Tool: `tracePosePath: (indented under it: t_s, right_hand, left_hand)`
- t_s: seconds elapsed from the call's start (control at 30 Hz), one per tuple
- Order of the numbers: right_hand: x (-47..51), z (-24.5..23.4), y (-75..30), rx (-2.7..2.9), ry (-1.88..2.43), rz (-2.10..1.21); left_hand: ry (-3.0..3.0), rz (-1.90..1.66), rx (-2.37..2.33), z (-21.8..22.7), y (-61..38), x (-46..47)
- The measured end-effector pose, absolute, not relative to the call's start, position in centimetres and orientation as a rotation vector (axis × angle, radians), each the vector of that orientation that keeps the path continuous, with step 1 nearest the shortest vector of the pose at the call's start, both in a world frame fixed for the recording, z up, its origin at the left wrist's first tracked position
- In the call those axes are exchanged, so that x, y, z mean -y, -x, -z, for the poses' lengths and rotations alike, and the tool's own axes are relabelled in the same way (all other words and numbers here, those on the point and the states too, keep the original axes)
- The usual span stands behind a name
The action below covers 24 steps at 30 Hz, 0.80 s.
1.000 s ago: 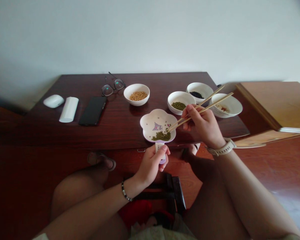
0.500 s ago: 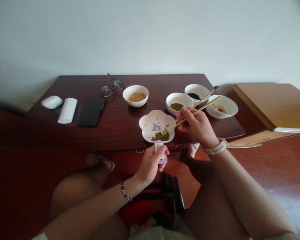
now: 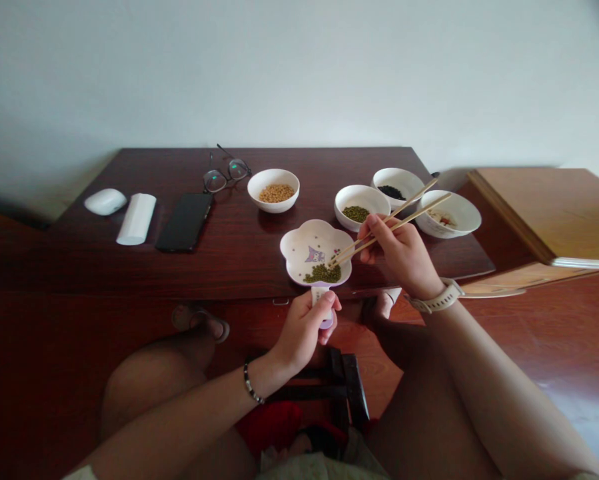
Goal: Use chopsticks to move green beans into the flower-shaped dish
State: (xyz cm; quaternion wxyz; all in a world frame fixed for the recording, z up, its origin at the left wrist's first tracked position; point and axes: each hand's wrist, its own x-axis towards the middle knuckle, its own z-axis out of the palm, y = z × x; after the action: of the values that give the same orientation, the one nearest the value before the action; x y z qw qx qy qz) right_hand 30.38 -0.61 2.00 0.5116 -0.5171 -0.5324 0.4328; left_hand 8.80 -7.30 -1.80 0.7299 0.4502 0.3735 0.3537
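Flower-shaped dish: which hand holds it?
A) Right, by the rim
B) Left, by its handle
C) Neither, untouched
B. The left hand closes round the white handle of the flower-shaped dish; the right hand holds wooden chopsticks.

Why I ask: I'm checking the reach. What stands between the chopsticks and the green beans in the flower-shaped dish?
Nothing visible does: the chopsticks in the right hand reach over the flower-shaped dish, their tips right at the pile of green beans.
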Motion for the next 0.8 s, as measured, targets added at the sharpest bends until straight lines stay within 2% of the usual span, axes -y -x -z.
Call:
tracePosePath:
  t_s: [0.5, 0.8]
  right_hand:
    - [0.8, -2.4, -29.9, 1.257, 1.25, -0.974]
    - [-2.0, -3.1, -32.1, 0.936, 1.143, -0.63]
  left_hand:
    - [-0.991, -0.781, -0.814, 2.0, -8.8, 7.3]
    - [-0.994, -0.771, -0.833, 2.0, -8.8, 7.3]
